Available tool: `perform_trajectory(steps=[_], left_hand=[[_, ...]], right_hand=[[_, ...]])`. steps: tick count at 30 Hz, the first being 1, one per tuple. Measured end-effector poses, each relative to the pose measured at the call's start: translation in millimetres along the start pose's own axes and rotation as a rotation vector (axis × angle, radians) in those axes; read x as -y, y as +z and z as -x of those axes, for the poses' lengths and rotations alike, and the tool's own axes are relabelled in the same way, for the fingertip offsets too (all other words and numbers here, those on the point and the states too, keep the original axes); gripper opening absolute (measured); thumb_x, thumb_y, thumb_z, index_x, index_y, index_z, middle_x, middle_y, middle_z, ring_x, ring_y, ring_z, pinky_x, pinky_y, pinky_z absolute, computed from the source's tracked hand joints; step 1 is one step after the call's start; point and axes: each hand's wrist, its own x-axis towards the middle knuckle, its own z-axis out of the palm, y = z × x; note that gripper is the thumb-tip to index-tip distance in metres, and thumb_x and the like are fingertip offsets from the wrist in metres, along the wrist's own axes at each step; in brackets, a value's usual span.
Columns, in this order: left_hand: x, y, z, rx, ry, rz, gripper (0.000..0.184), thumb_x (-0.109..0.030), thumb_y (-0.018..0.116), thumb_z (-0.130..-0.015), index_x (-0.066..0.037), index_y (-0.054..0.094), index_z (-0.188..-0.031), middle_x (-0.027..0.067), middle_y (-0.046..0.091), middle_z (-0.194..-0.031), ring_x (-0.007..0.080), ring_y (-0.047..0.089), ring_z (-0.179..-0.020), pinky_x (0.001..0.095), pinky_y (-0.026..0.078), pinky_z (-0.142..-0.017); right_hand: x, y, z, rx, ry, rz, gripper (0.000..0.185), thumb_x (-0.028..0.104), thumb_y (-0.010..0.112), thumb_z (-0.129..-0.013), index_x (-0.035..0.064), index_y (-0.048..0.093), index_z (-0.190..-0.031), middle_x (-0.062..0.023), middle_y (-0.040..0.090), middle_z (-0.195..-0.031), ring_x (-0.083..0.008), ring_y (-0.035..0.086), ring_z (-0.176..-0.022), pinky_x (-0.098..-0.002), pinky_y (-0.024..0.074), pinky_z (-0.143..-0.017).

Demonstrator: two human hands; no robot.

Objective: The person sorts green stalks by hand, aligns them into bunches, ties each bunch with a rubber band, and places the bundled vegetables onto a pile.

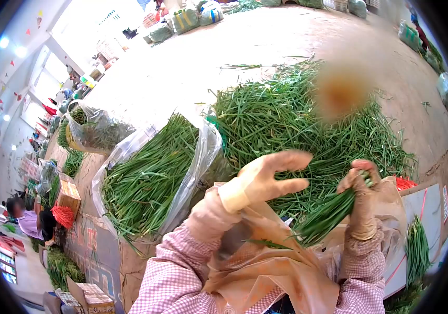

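Observation:
My left hand (pixel 268 180), in a pale glove, is held out with fingers and thumb apart and nothing between them, in front of a large loose heap of long green stalks (pixel 266 115). On the right, my right hand (pixel 361 183) is closed around a bunch of green stalks (pixel 326 217). The pale stalk ends stick out at the top of the fist, and the leaves hang down to the left over a brown apron (pixel 271 272). Left of my left hand, a clear plastic bag (pixel 211 141) stands open, filled with green stalks.
Another plastic bag (pixel 96 128) of greens stands farther left. At the right, a tied bundle (pixel 417 251) lies on a pale board (pixel 399 275). A person in purple (pixel 29 222) sits at the far left near boxes. Packed sacks (pixel 185 21) line the back. A blurred spot covers part of the heap.

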Motion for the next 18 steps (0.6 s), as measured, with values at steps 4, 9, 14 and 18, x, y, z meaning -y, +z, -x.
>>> perform_trajectory(steps=[4, 9, 14, 18], left_hand=[[-13.3, 57.3, -24.4, 0.205, -0.077, 0.779, 0.092, -0.027, 0.076, -0.075, -0.007, 0.024, -0.148, 0.0107, 0.04, -0.143, 0.0206, 0.037, -0.132, 0.0364, 0.032, -0.109], [7.3, 97.9, -14.8, 0.216, -0.153, 0.707, 0.078, -0.02, 0.078, -0.07, -0.004, 0.042, -0.136, 0.005, 0.055, -0.118, 0.0155, 0.049, -0.113, 0.031, 0.037, -0.101], [8.5, 92.8, -8.8, 0.353, -0.44, 0.529, 0.06, -0.019, 0.078, -0.074, -0.001, 0.05, -0.124, 0.0033, 0.06, -0.104, 0.0151, 0.058, -0.091, 0.0275, 0.047, -0.08], [-4.1, 101.3, -5.8, 0.24, -0.493, 0.651, 0.038, -0.011, 0.068, -0.082, -0.007, 0.057, -0.117, 0.0065, 0.058, -0.103, 0.0186, 0.056, -0.089, 0.0311, 0.048, -0.076]], right_hand=[[-4.5, 32.5, 13.3, 0.024, 0.032, 0.042, 0.009, 0.002, 0.062, -0.088, 0.002, 0.058, -0.096, -0.0027, 0.057, -0.077, -0.011, 0.054, -0.063, -0.0257, 0.048, -0.059], [-3.9, 25.4, 25.1, 0.147, -0.166, 0.332, 0.011, 0.001, 0.065, -0.086, 0.0017, 0.057, -0.093, -0.0031, 0.06, -0.082, -0.0099, 0.054, -0.072, -0.0271, 0.0483, -0.066], [8.9, 15.6, 12.7, 0.286, -0.497, 1.05, 0.01, 0.008, 0.067, -0.082, 0.0008, 0.061, -0.08, -0.016, 0.061, -0.073, -0.0327, 0.06, -0.068, -0.0384, 0.0476, -0.061], [18.7, -11.7, -12.2, -0.064, -0.248, 0.521, 0.023, 0.017, 0.052, -0.097, 0.0003, 0.061, -0.083, -0.0087, 0.063, -0.068, -0.0209, 0.061, -0.061, -0.0318, 0.0465, -0.056]])
